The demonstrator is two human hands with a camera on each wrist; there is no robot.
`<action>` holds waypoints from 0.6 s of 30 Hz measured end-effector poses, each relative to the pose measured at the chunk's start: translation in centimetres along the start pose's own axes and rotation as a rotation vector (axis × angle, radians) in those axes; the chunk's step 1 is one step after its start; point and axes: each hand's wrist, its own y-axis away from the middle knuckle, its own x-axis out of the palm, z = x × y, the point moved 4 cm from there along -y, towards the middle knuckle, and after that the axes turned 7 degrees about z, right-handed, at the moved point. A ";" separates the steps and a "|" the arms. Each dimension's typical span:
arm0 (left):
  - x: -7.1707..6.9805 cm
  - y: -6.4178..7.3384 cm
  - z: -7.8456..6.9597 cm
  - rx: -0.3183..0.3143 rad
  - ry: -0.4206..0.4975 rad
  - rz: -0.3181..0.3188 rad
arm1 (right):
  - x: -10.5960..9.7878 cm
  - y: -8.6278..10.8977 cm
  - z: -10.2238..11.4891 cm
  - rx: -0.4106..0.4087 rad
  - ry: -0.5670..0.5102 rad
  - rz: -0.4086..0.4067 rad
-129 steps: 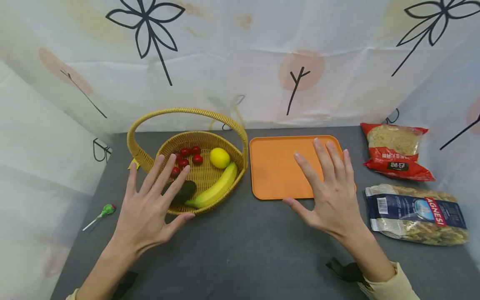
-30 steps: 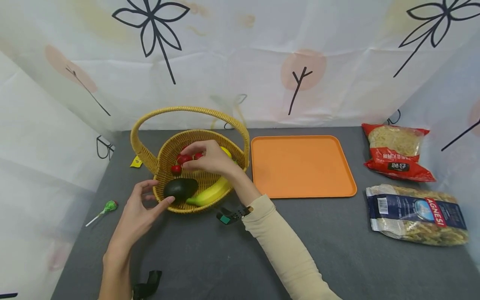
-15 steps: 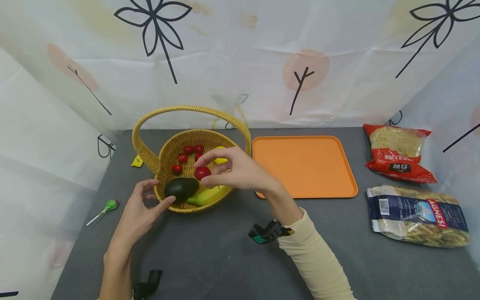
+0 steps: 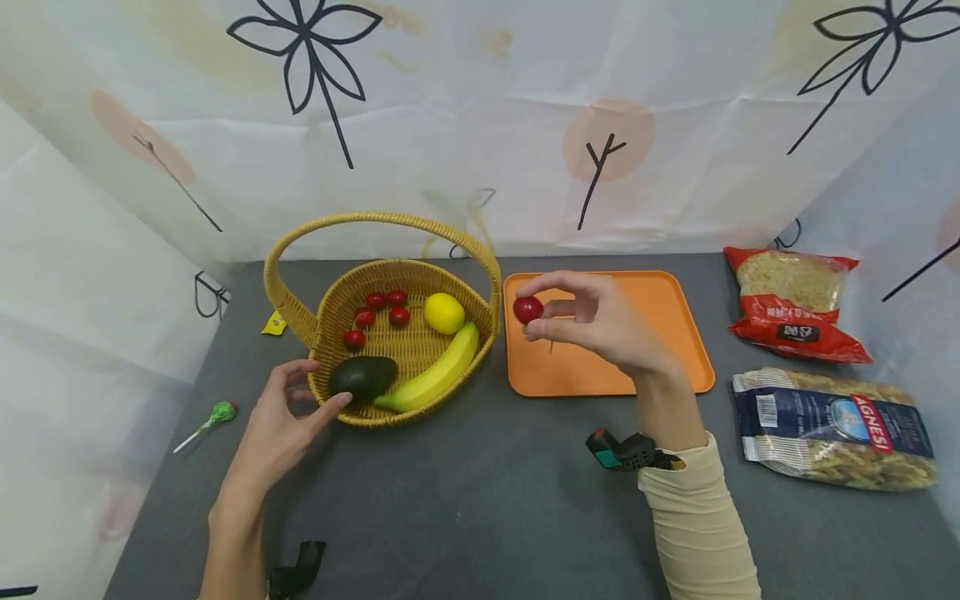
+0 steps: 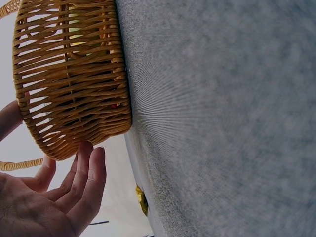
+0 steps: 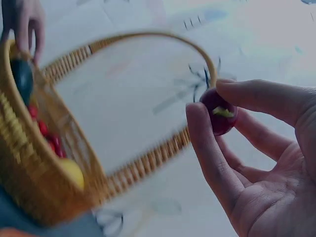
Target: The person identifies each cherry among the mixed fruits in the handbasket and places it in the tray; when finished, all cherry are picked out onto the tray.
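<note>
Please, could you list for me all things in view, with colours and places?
Table: 1, grey, below
Printed cloth: count unclear, white, behind
Basket: 1, yellow-brown, on table
Small fruits: 5, red, basket
Avocado: 1, dark green, basket
Banana: 1, yellow, basket
Round fruit: 1, yellow, basket
Tray: 1, orange, right of basket
Lollipop: 1, green, left
Small packet: 1, yellow, left
Food bag: 1, red, far right
Pasta bag: 1, blue, near right
Held fruit: 1, red, in right hand
Wrist devices: 2, black, wrists
Right sleeve: 1, beige, forearm
Left hand: 1, bare, at basket's side
Right hand: 1, bare, over tray
</note>
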 end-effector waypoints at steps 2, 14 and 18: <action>0.0 0.0 -0.1 0.000 0.004 0.003 | -1.4 0.2 -0.7 0.004 0.013 -0.063; 0.0 0.0 0.0 -0.003 -0.004 0.006 | -5.4 -1.2 -6.2 0.217 0.129 -0.282; 0.0 0.0 0.0 -0.008 -0.007 0.006 | -5.9 -2.0 -7.8 0.264 0.162 -0.300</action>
